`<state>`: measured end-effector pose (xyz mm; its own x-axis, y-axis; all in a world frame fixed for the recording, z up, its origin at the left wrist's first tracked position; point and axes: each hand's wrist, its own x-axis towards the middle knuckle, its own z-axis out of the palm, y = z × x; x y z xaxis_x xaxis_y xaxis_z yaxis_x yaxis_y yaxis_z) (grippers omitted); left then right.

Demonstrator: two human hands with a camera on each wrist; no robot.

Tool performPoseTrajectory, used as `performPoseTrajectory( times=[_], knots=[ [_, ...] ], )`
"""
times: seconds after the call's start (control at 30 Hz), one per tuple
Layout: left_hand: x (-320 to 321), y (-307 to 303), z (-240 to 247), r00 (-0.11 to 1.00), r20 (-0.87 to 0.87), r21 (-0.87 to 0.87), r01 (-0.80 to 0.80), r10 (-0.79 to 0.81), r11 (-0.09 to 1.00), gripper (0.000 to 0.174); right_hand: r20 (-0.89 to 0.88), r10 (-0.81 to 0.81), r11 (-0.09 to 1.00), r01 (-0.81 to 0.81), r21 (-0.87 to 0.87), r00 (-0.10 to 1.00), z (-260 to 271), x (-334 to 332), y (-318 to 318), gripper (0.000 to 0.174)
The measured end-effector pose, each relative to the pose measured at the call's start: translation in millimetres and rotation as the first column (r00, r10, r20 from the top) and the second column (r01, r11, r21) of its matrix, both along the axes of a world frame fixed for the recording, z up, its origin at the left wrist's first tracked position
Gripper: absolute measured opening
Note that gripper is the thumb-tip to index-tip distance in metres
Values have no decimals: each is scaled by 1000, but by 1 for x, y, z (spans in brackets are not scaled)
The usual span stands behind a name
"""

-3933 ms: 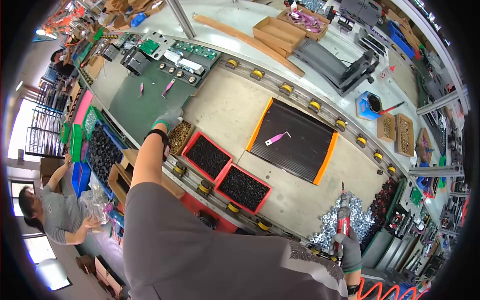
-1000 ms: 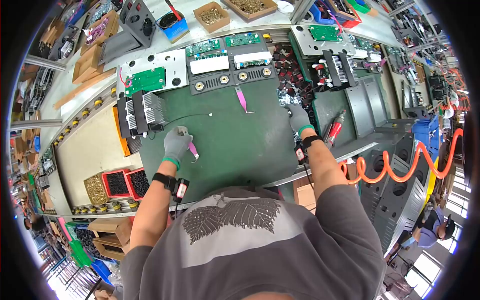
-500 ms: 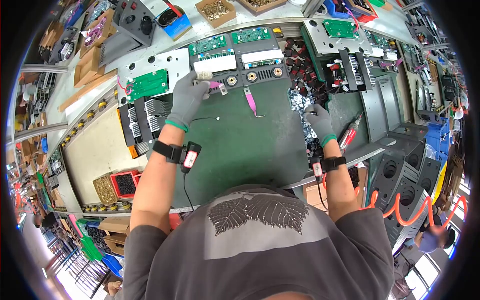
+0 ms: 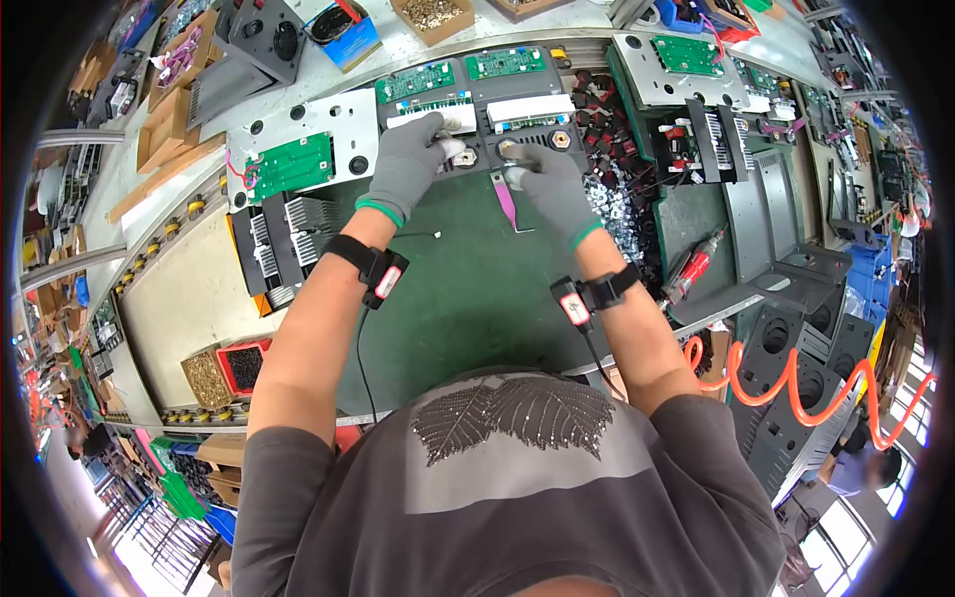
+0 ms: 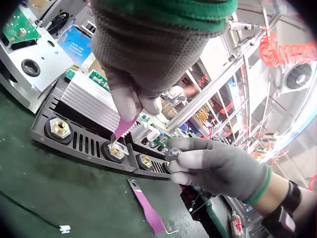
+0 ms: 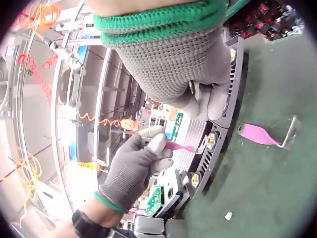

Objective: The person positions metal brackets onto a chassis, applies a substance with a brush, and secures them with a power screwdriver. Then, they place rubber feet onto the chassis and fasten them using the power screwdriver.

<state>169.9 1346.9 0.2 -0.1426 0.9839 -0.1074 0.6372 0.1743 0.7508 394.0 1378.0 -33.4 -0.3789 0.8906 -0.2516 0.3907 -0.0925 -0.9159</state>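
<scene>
My gloved left hand [image 4: 410,164] pinches a pink-sleeved metal strip [image 5: 124,127] between thumb and fingers. The strip's bare end lies right at a brass terminal [image 5: 116,151] on the dark grey slotted panel [image 5: 85,147]. Close by on the right, my gloved right hand [image 4: 553,186] pinches a small round metal nut [image 5: 172,153] in its fingertips, near the panel's other terminals. A second pink strip [image 4: 506,204] with a hooked end lies on the green mat [image 4: 468,289], below the panel's front edge.
Loose metal nuts [image 4: 615,214] lie heaped to the right, beside dark red parts [image 4: 600,109]. A red power screwdriver [image 4: 693,267] rests farther right, near a coiled orange hose [image 4: 786,370]. Heatsinks [image 4: 298,234] and a plate with a green board [image 4: 298,164] stand left.
The screwdriver was put down. My left hand carried the pink strip from above the mat up to the panel. My right hand left the nut heap and moved left with a nut.
</scene>
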Motion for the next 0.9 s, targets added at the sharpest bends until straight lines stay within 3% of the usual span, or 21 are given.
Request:
performPoseTrajectory(
  times=[0.1,0.17,0.23,0.27,0.33,0.47,0.53,0.67,0.73,0.9],
  knots=[
    [-5,2,-9,993,-106,56,61,-55,997,22,131,-44,994,31,100,990,15,-32,0,29],
    [-6,2,-13,991,-117,114,71,-57,991,22,126,-30,996,18,90,992,-11,-44,6,25],
    [-5,1,-12,990,-130,170,82,-60,982,22,169,17,962,-62,266,985,-16,-54,7,21],
    [-5,1,-10,991,-112,170,87,-68,982,22,172,20,962,-66,263,985,-17,-58,7,21],
    [-5,-1,-8,993,-91,169,87,-73,982,23,324,12,905,-148,398,946,-20,-64,8,18],
    [-9,-4,-7,990,-53,165,134,-127,977,28,356,49,847,-228,480,933,-29,-70,8,18],
    [-12,-5,-8,986,-74,126,157,-148,980,29,447,25,765,-305,567,894,-31,-72,7,13],
    [-18,-3,-15,976,-51,166,217,-212,962,29,636,-9,650,-479,590,772,-21,-80,3,15],
    [-18,-3,-14,974,-45,188,226,-221,956,29,807,44,711,-586,388,589,-14,-86,8,21],
    [-15,0,-7,968,-78,118,248,-240,962,25,832,72,696,-625,354,551,-2,-85,5,18]
  ],
)
